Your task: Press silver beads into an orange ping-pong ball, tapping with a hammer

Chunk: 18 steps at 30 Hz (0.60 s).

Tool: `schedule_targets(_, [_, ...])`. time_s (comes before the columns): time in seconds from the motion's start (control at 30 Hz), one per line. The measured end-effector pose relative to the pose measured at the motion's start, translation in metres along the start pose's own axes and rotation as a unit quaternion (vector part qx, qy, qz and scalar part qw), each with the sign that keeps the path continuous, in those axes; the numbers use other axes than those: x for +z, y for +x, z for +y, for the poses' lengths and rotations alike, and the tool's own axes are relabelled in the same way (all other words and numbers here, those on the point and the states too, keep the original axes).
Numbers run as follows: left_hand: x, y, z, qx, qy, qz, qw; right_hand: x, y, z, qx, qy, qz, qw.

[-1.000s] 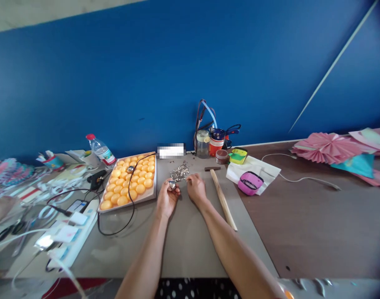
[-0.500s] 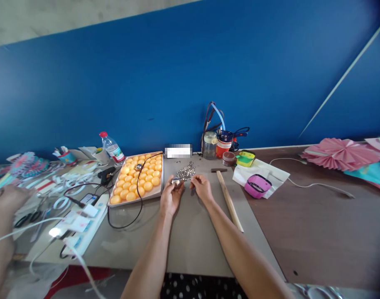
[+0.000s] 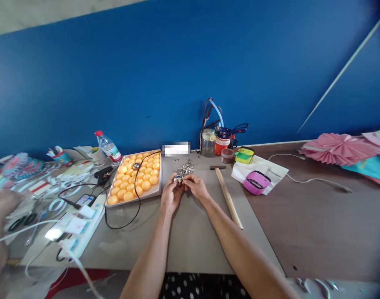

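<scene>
My left hand (image 3: 170, 193) is closed around a small shiny silver ball (image 3: 177, 180), held just above the grey table mat. My right hand (image 3: 194, 186) has its fingers pinched together and touches the ball from the right; what it pinches is too small to make out. Just beyond both hands lies a pile of small silver pieces (image 3: 185, 168). To the left stands a tray of orange balls (image 3: 136, 178), with one silver-covered ball (image 3: 136, 166) among them.
A wooden-handled hammer (image 3: 227, 195) lies right of my hands. A pink case (image 3: 256, 182) sits on white paper. Jars and cups (image 3: 216, 144) stand at the wall. A power strip (image 3: 80, 226), cables, a water bottle (image 3: 107, 146) and another person's hand (image 3: 3, 201) are at the left. Pink paper fans (image 3: 337, 148) lie far right.
My right hand has moved left from the silver pile and now meets the ball in my left hand. The camera view shifted a little.
</scene>
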<state>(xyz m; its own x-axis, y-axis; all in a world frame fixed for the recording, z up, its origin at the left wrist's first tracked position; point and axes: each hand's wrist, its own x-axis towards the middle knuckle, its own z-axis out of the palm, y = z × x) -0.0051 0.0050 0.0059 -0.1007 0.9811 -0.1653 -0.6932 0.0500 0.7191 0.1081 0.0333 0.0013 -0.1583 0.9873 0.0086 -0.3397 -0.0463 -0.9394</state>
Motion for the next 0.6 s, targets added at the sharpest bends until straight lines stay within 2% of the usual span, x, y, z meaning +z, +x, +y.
schedule_targets(0.27, [0.0041, -0.0050, -0.0027, -0.008, 0.034, -0.001, 0.999, -0.0008, -0.0027, -0.0002, -0.006, -0.057, -0.007, 0.998])
schedule_targets(0.6, [0.0008, -0.0038, -0.0073, 0.009, 0.038, -0.015, 0.999, -0.0046, -0.0050, -0.0003, 0.028, -0.077, -0.026, 0.996])
